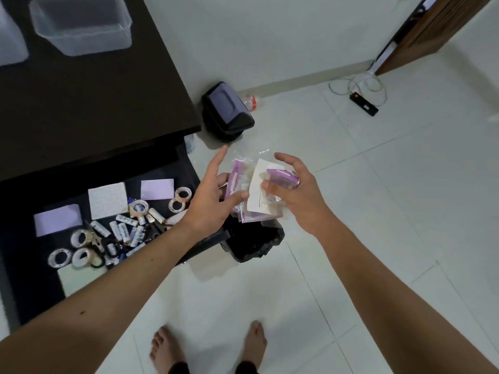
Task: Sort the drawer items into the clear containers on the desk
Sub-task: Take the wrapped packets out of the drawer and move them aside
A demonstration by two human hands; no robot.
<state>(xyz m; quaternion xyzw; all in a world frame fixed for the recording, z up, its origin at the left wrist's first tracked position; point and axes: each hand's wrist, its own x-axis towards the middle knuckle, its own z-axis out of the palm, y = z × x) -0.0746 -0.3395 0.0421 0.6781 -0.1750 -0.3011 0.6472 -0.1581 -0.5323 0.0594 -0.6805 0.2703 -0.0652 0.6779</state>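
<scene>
Our left hand (213, 195) and right hand (294, 190) both grip purple packets (251, 193) over the bin (253, 241), right of the drawer (24, 265). Light, floppy, slick plastic; we'd pinch the edges.

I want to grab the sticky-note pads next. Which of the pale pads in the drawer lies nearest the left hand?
The lilac pad at the drawer's back right, beside the tape rolls; the white pad and the other lilac pad lie farther from the left hand.
</scene>
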